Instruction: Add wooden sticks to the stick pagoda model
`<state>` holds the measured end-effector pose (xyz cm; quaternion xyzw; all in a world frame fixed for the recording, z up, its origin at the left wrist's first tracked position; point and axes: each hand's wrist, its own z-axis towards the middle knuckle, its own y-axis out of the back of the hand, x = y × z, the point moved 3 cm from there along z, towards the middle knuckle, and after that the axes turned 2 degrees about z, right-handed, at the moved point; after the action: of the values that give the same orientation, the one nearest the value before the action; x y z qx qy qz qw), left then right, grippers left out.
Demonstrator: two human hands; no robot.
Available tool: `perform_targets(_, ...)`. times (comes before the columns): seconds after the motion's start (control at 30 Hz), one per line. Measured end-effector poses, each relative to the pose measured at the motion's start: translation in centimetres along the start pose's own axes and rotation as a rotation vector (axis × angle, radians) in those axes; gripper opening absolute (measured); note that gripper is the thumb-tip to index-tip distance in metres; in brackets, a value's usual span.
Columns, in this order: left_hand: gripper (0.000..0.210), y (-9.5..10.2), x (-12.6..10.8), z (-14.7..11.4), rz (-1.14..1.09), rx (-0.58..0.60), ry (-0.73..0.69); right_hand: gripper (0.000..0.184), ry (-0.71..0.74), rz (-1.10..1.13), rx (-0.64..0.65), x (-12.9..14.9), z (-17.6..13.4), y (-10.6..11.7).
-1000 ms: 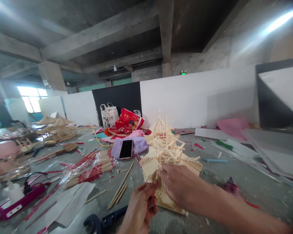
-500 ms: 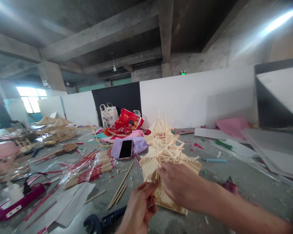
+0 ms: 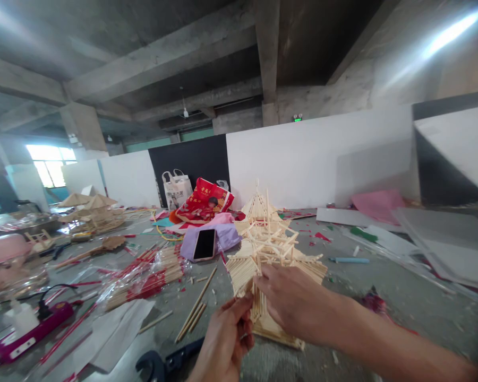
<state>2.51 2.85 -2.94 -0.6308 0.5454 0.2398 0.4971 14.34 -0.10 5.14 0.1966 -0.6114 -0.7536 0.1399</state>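
A model building of pale wooden sticks [image 3: 239,276] stands upright in front of me, with slatted sloping roofs, a pointed tower at the back and a square base. My left hand [image 3: 229,329] is closed in a pinch at the front left of the model, just under the roof's lower edge. Against the front of the same model, my right hand [image 3: 284,292] has its fingers bent and pressed together. Its fingertips are close to the left ones. Whatever small piece lies between the right fingers is hidden.
Left of the model lie loose sticks [image 3: 191,321], a cutter with dark handles [image 3: 155,366], bagged sticks [image 3: 155,276], white paper [image 3: 111,334] and a purple power strip [image 3: 35,337]. A phone [image 3: 205,244] rests on purple cloth [image 3: 229,240]. A blue pen [image 3: 350,260] lies to the right.
Both hands stay at the same spot on the model, with only a slight shift of the fingers. The whole view has moved a little.
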Motion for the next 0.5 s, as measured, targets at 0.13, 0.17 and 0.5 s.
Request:
perform_targets(0.13,0.030,0.3,0.0,0.0,0.013,0.036,-0.029,0.018,-0.023,0.037,-0.093,-0.8,-1.0,0.8)
perform_targets(0.17,0.029,0.4,0.0,-0.1,0.015,0.042,-0.033,0.020,-0.033,0.054,-0.130,-1.1,-1.4,1.2)
perform_targets(0.5,0.029,0.5,-0.4,-1.7,0.084,0.029,-0.174,0.016,-0.029,0.074,-0.168,-1.4,-2.5,1.6)
